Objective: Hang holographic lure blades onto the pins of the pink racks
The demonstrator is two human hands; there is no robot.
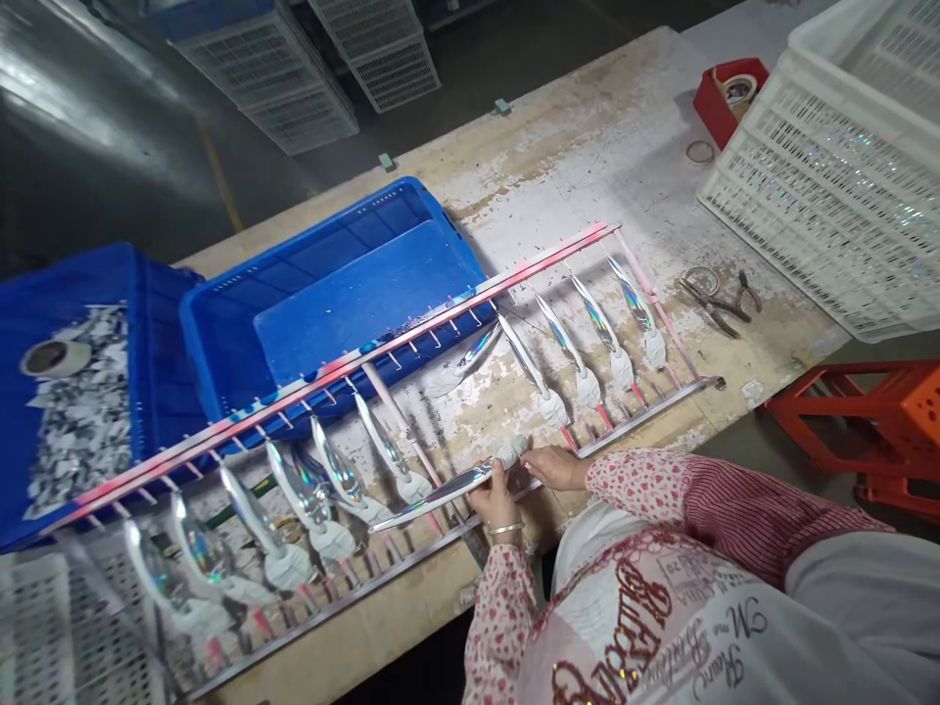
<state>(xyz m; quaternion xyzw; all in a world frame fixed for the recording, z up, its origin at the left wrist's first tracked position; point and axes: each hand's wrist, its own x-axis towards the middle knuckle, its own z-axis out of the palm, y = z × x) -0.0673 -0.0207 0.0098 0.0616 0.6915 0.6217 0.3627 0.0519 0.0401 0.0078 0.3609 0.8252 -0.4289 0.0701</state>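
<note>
My left hand [499, 501], with a bracelet at the wrist, grips a long, narrow, shiny silver piece [441, 499] near its end wrapped in white tape. The thumb lies over the wrapping. My right hand [556, 468] is closed at the tip of that wrapped end, its fingers pinched together. Beneath and around my hands lies a long pink-stained metal rack [411, 333] with rows of hooks and pegs. Several similar silver pieces [580, 362] with white-wrapped ends are mounted across it. Another silver piece [470, 354] lies at a slant by the blue tray.
Behind the rack stands a blue tray [338, 279]; left of it, a blue bin [158, 343] holds white scraps and a tape roll [56, 358]. Pliers [716, 305], a red box [724, 108] and a white crate [822, 186] are at right. An orange stool [852, 411] stands beside the table.
</note>
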